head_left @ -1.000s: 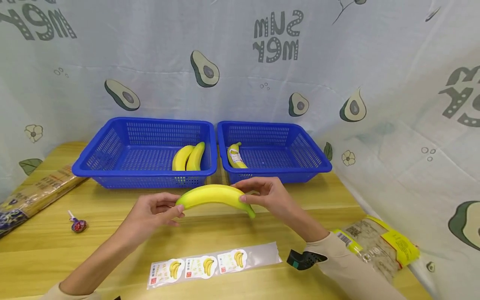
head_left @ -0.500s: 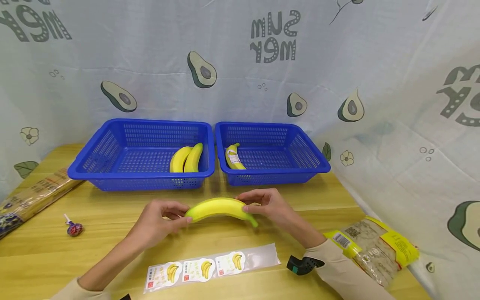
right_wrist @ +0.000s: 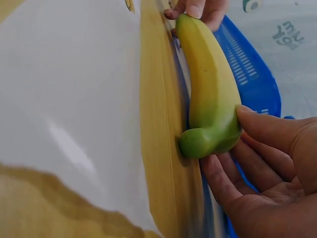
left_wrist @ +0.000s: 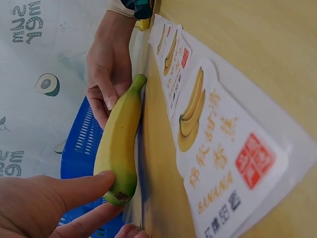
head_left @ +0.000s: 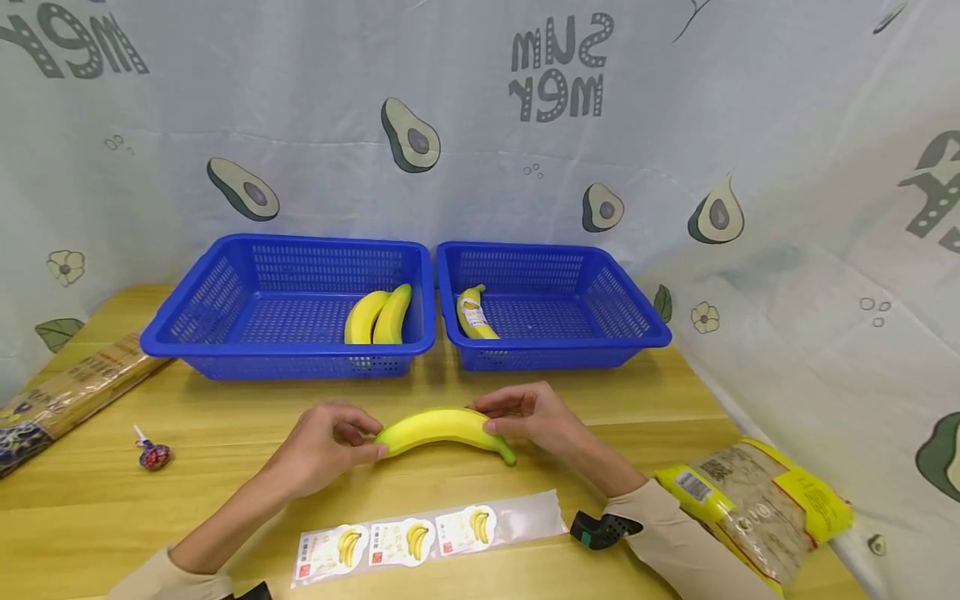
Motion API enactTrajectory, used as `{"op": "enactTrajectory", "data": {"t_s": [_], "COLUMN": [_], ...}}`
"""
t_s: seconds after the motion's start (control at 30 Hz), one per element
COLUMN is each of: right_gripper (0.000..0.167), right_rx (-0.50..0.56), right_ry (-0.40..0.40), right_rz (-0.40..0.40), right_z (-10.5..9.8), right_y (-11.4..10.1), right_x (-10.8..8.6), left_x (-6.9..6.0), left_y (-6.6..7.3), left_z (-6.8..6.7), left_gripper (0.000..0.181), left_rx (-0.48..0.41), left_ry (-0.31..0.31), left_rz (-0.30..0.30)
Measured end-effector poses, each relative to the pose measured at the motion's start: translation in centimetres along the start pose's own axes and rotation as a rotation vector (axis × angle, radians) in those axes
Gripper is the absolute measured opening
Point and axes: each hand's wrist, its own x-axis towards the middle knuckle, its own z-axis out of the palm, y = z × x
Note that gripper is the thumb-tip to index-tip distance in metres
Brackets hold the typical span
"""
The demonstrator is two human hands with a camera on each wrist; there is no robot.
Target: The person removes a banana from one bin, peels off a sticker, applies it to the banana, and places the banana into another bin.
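A yellow banana (head_left: 442, 426) with green ends lies crosswise at the table's middle, held at both ends. My left hand (head_left: 326, 446) pinches its blunt tip between thumb and fingers; the left wrist view shows the thumb against that dark-spotted tip (left_wrist: 121, 191). My right hand (head_left: 528, 415) pinches the banana near its green stem (right_wrist: 198, 143), thumb on the near side and fingers beyond. Closer to me lies a clear strip with banana-picture stickers (head_left: 397, 542), flat on the wood, apart from both hands.
Behind stand two blue baskets: the left basket (head_left: 292, 350) holds two bananas (head_left: 378, 317), the right basket (head_left: 562, 342) one banana with a label (head_left: 474, 312). A lollipop (head_left: 153, 455) and a long packet (head_left: 82, 387) lie left, a yellow-and-clear bag (head_left: 757, 504) right.
Both hands have lowered the banana toward the table and slightly toward me, still gripping its two ends. The strip and baskets stay in place.
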Motion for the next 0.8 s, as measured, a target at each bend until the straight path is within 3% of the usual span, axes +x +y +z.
{"op": "enactTrajectory", "data": {"t_s": [0.33,0.63,0.8], "right_gripper": [0.034,0.035,0.037], "right_rx": [-0.009,0.0,0.023], "right_ry": [-0.009,-0.02,-0.042], "right_rz": [0.033,0.038,0.043], "right_z": [-0.06,-0.15,-0.15], "right_y": [-0.05,0.05,0.07], "right_x": [-0.3,0.0,0.07], "left_x": [0.16,0.3,0.24], "left_y": [0.0,-0.02,-0.22], "left_z": [0.36,0.06,-0.06], "left_gripper": [0.02,0.02,0.029], "left_rx": [0.047,0.082,0.084], "left_ry": [-0.021,-0.013,-0.009], "left_rz": [-0.008,0.039,0.044]}}
